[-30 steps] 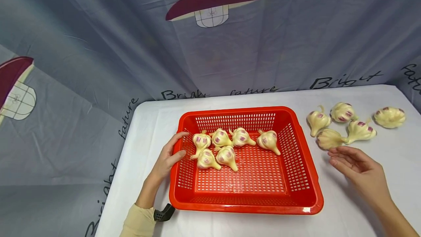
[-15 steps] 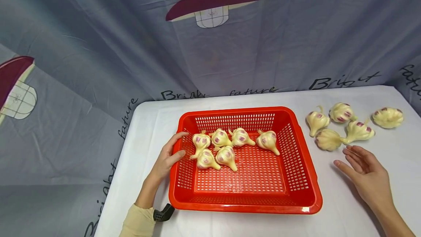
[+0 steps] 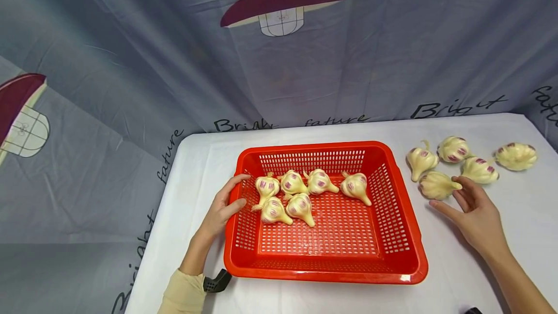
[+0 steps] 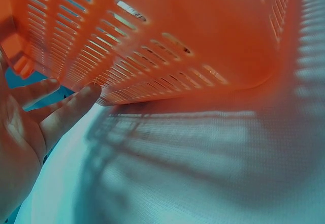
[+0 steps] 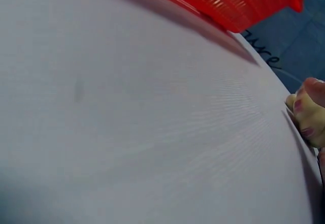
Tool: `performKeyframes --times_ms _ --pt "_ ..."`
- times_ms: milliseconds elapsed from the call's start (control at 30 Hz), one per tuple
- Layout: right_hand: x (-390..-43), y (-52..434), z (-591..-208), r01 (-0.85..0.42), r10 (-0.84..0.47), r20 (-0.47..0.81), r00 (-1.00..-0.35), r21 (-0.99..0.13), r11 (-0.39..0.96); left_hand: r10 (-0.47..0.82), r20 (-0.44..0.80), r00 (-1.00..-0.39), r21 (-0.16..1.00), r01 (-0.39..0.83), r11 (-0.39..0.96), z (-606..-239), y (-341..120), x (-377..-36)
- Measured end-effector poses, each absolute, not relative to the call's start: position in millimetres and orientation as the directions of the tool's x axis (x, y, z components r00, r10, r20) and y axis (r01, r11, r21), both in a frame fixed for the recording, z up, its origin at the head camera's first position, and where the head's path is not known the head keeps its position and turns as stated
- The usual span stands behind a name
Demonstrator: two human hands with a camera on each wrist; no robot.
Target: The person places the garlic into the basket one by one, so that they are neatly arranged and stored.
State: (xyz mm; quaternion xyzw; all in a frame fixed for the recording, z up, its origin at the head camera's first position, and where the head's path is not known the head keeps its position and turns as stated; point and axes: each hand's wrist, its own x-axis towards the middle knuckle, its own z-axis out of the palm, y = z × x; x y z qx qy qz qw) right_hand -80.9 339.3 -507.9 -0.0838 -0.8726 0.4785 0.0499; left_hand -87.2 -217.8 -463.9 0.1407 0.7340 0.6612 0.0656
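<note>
A red plastic basket (image 3: 327, 275) with perforated walls holds several garlic bulbs (image 3: 300, 207) grouped mostly toward its left side. My left hand (image 3: 218, 212) rests at the basket's left rim; the left wrist view shows its fairly straight fingers (image 4: 76, 107) against the outer wall. To the right of the basket, my right hand (image 3: 477, 217) holds the nearest garlic bulb (image 3: 437, 185), thumb at its near side and fingertips by its stem. In the right wrist view, only part of this purple-marked bulb (image 5: 309, 115) shows at the right edge.
Several more garlic bulbs lie beyond my right hand, among them one close to the basket (image 3: 422, 161) and one farthest right (image 3: 516, 155). A white cloth (image 3: 196, 168) covers the table. Grey printed curtain (image 3: 370, 71) hangs along its back and left edges.
My right hand first drew back a little to the right from the near bulb, then moved left again, its thumb and fingers now around it. My left hand and the basket stay put.
</note>
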Motion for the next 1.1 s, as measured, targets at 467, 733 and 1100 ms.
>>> performKeyframes --times_ms 467,733,1100 --pt "-100.5 338.7 -508.5 0.01 0.06 0.032 -0.998 -0.805 0.594 0.292 0.094 -0.952 0.987 0.128 0.099 -462.2 -216.2 -87.5" --pt "-100.8 341.8 -511.7 -0.04 0.042 0.09 -0.995 -0.75 0.661 0.297 0.109 -0.949 0.985 0.142 0.094 -462.9 -216.3 -87.8" --pt "-93.6 344.2 -489.1 0.052 0.082 0.0 -0.997 -0.773 0.632 0.291 0.098 -0.952 0.987 0.13 0.093 -462.0 -216.0 -87.4"
